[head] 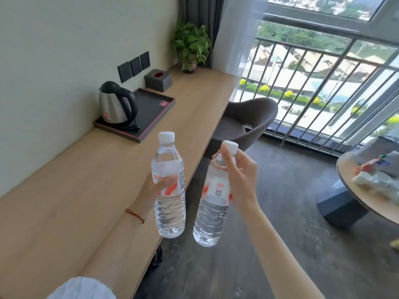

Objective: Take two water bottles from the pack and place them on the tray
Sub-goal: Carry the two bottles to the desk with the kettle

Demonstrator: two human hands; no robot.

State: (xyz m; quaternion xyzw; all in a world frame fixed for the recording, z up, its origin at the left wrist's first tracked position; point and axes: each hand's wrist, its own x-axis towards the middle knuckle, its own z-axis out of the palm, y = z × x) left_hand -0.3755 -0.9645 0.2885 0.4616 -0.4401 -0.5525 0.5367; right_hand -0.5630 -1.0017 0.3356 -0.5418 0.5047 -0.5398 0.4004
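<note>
While my left hand point(160, 186) is clasping one bottle point(169, 190) and my right hand point(239, 171) is pinching the other bottle's point(212, 203) neck, I am aiming both upright for the tray's point(155, 106) bare half beside the kettle point(115, 106).

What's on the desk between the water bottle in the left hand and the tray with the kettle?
Nothing. In the head view, only bare wooden desk separates that bottle from the tray.

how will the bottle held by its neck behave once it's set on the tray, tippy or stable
The right-hand bottle looks full, so it is probably heavy for its size and fairly stable upright. It is tall and narrow, so a knock could tip it. On its side the round body would likely roll across the tray.
</note>
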